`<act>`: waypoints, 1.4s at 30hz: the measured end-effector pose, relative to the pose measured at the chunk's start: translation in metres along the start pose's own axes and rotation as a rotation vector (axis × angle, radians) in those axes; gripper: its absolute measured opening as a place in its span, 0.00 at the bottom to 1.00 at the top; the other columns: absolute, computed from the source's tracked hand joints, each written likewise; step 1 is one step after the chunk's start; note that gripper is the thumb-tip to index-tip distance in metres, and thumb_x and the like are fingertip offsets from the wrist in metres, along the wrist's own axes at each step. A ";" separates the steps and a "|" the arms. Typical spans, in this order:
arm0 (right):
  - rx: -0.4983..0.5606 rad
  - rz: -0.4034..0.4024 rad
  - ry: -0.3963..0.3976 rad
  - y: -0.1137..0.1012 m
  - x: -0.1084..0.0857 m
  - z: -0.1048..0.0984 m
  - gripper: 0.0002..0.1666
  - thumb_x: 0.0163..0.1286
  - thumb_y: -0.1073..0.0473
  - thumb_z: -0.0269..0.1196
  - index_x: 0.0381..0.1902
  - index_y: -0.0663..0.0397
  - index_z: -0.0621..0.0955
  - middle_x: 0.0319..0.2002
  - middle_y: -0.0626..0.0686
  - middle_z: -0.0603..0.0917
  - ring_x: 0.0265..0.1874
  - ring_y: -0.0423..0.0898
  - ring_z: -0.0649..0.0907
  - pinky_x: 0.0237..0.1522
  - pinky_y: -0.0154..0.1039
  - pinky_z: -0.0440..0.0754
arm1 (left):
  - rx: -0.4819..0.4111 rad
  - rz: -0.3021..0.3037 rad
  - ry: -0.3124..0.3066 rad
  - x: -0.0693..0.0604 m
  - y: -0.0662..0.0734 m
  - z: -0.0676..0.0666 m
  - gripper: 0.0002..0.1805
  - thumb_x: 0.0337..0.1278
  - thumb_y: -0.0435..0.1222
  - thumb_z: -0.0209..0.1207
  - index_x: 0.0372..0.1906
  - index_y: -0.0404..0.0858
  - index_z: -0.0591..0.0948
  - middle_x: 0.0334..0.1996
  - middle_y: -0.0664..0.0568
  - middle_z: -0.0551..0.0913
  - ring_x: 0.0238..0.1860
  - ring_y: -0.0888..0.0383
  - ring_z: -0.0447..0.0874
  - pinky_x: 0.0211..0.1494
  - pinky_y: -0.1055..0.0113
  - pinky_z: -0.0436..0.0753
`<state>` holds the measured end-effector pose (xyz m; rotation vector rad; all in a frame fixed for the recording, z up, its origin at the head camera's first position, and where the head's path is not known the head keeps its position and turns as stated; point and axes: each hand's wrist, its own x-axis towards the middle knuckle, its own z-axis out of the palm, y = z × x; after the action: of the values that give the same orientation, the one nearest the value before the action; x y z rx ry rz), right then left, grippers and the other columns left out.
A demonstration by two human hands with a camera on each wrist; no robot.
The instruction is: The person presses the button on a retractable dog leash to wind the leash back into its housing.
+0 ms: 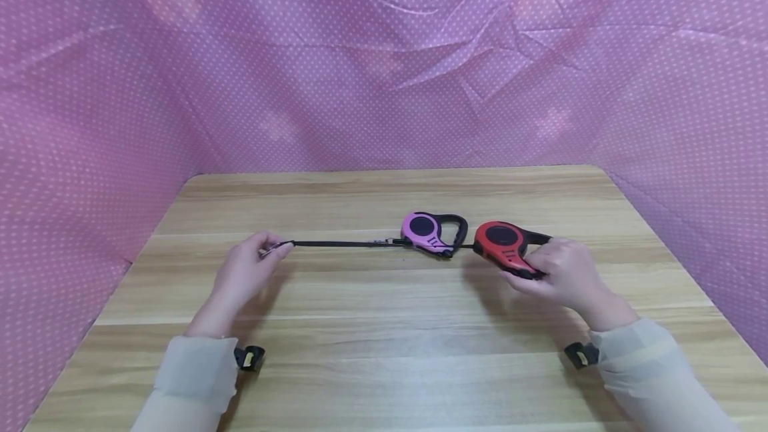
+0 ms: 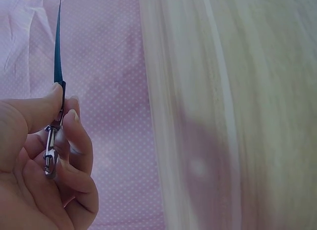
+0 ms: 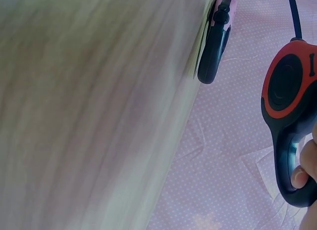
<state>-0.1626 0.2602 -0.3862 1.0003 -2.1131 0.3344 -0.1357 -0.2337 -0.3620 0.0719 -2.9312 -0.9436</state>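
A red and black retractable dog leash (image 1: 501, 239) is gripped by its handle in my right hand (image 1: 564, 272), fingers curled through the loop. From its left end a black strap (image 1: 336, 244) runs out toward my left hand (image 1: 243, 269). Thumb and fingers there pinch the strap's end, beside the silver metal clip (image 2: 51, 148), as the left wrist view shows. Between the hands lies a pink and black retractable leash (image 1: 422, 229) on the table, its own small clip at its left end. The strap's line is partly hidden at the pink leash.
Beneath both hands is a wood-grain table (image 1: 384, 352). A pink dotted cloth (image 1: 384, 85) hangs round its back and sides. Each wrist wears a pale cuff with a small black device, such as the left device (image 1: 249, 357).
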 end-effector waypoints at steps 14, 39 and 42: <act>0.009 -0.027 0.020 0.000 0.004 0.005 0.37 0.69 0.27 0.50 0.07 0.38 0.62 0.08 0.37 0.66 0.14 0.30 0.58 0.14 0.31 0.58 | -0.011 0.013 -0.005 0.000 0.008 0.004 0.25 0.70 0.57 0.52 0.52 0.41 0.80 0.47 0.43 0.84 0.44 0.49 0.81 0.43 0.58 0.75; 0.038 0.000 0.058 -0.005 0.018 0.010 0.38 0.67 0.26 0.52 0.04 0.39 0.64 0.07 0.39 0.71 0.13 0.31 0.60 0.14 0.31 0.60 | -0.103 0.025 -0.046 0.003 0.028 0.008 0.25 0.69 0.57 0.52 0.53 0.41 0.80 0.40 0.43 0.85 0.36 0.55 0.80 0.38 0.64 0.75; 0.055 0.006 0.059 -0.004 0.019 0.011 0.38 0.67 0.27 0.53 0.04 0.38 0.63 0.07 0.38 0.69 0.13 0.30 0.59 0.14 0.31 0.59 | -0.114 0.029 -0.048 0.003 0.030 0.009 0.25 0.69 0.57 0.52 0.53 0.41 0.80 0.39 0.44 0.85 0.36 0.55 0.80 0.37 0.64 0.75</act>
<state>-0.1729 0.2409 -0.3802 1.0033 -2.0645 0.4219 -0.1403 -0.2044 -0.3514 0.0010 -2.9054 -1.1203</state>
